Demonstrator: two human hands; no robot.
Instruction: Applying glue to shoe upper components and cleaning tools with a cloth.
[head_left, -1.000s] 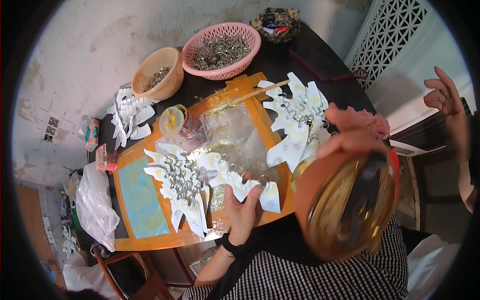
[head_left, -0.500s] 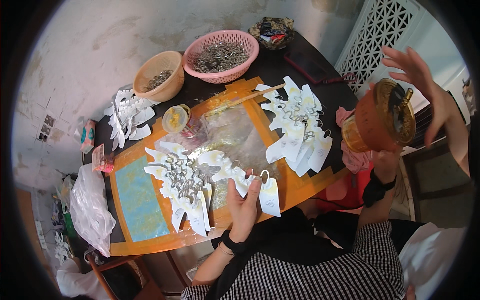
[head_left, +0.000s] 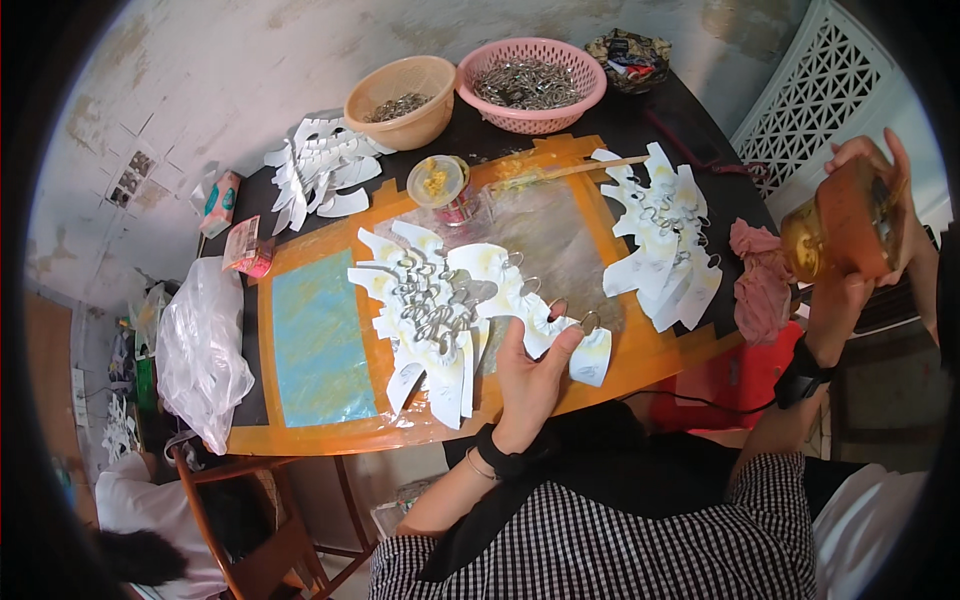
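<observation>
Here, work as follows:
- Keep the orange work board level; its near edge carries the overlapped white cards.
- Hold the amber jar upright off the table's right side; your right hand grasps it from below, and another hand touches its top.
- Press your left hand flat, fingers loose, on the white card with metal ring.

Jar contents blurred, tiny metal pieces in pink basket indistinct
</observation>
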